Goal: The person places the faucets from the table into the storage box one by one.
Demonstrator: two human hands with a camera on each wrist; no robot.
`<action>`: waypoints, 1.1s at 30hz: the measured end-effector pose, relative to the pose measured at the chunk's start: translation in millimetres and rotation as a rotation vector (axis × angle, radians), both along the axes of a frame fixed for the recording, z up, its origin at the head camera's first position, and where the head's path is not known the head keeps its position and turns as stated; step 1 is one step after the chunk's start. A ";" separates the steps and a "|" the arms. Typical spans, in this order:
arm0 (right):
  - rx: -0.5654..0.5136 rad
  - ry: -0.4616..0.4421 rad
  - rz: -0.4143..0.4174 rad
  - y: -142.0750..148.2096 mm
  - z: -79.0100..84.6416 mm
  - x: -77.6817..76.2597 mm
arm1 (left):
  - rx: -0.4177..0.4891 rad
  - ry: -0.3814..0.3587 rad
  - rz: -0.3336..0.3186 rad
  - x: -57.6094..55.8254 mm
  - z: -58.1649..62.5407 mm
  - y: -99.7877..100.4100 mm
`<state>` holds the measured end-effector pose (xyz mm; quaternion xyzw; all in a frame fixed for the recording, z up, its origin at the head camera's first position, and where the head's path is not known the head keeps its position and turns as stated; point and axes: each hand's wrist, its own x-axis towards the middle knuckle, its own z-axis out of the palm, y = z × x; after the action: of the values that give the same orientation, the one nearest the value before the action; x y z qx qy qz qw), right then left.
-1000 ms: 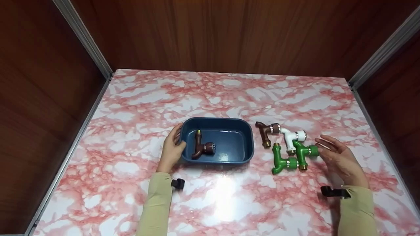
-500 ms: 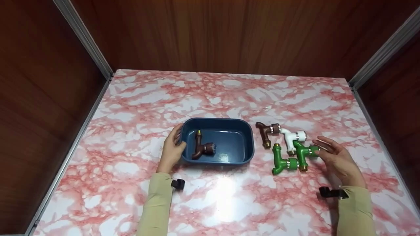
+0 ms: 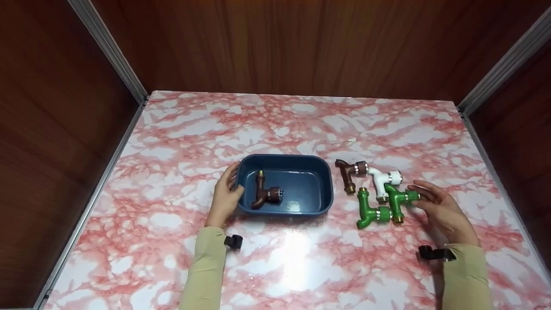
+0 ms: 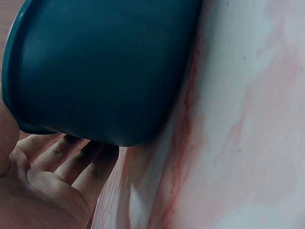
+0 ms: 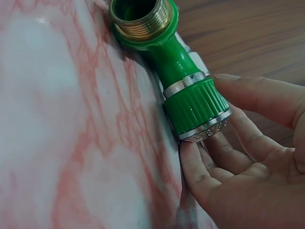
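My left hand [image 3: 226, 196] grips the left wall of a dark blue tub [image 3: 301, 213], thumb over the rim and fingers along the outside. Inside the tub a brown tap [image 3: 261, 193] lies toward the left. At the right, my right hand [image 3: 443, 211] is spread around the knob end of a green tap [image 3: 397, 202], fingertips right at the knob. In the right wrist view, the ribbed green knob [image 5: 196, 106] stands between thumb and fingers; some fingertips are hidden behind it. That tap lies on the table, its brass thread toward me.
Close by the right hand lie a second green tap [image 3: 366, 211], a white tap [image 3: 379, 181] and another brown tap [image 3: 346, 174], right of the tub. The table [image 3: 172, 267] has a red-and-white marbled top. Dark wood panels [image 3: 301, 47] enclose its back and sides.
My right hand has shifted slightly left, bringing its fingers around the green tap's knob. The left hand, tub and taps look the same as before.
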<state>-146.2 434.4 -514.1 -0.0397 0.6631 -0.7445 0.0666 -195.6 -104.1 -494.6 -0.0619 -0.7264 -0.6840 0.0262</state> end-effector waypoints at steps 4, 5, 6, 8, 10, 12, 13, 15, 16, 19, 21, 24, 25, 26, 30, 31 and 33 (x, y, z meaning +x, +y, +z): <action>-0.006 0.008 0.022 0.8 0.0 0.5 | 0.001 0.001 0.001 0.4 -0.2 0.0; -0.008 0.009 0.026 1.1 -0.3 0.6 | -0.002 0.004 0.002 0.4 -0.4 0.0; -0.009 0.008 0.030 1.3 -0.4 0.7 | -0.004 0.006 0.001 0.3 -0.3 0.0; -0.010 0.004 0.032 1.8 -0.5 0.9 | -0.007 0.009 0.000 0.6 -0.1 -0.2; 0.002 -0.005 0.030 1.9 -0.1 1.3 | -0.010 0.011 -0.001 0.7 0.3 -0.3; 0.021 -0.026 0.021 2.1 0.8 1.5 | -0.013 0.010 -0.004 1.3 1.0 -0.6; 0.034 -0.040 0.015 2.2 1.3 1.6 | -0.014 0.008 -0.006 1.5 1.2 -0.8; 0.065 -0.068 0.004 2.4 2.3 1.5 | -0.017 0.005 -0.008 1.9 1.7 -0.9; 0.076 -0.084 -0.002 2.5 2.7 1.4 | -0.016 0.004 -0.010 2.1 1.9 -0.9; 0.085 -0.121 -0.014 2.7 3.3 1.2 | -0.019 0.010 -0.010 2.1 2.5 -0.8; 0.067 -0.142 -0.021 2.9 3.6 1.6 | -0.019 0.018 -0.009 1.9 2.8 -0.6; 0.031 -0.153 -0.028 3.8 3.4 2.8 | -0.027 0.023 -0.006 2.0 3.2 -0.4; 0.018 -0.153 -0.029 4.1 3.4 3.3 | -0.027 0.023 -0.005 2.0 3.0 -0.3; 0.008 -0.148 -0.028 4.3 3.3 3.7 | -0.026 0.021 -0.005 2.1 3.0 -0.3; -0.003 -0.099 -0.010 4.9 2.8 4.4 | -0.015 0.016 -0.003 1.5 2.2 -0.1; 0.001 -0.078 -0.003 4.8 2.6 4.3 | -0.014 0.016 -0.003 1.3 1.8 -0.1; 0.012 -0.046 0.008 4.6 2.2 3.9 | -0.011 0.016 -0.002 0.9 1.3 -0.2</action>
<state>-142.3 439.0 -511.8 -0.0249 0.6658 -0.7408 0.0851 -194.7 -104.3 -493.3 -0.0685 -0.7299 -0.6794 0.0310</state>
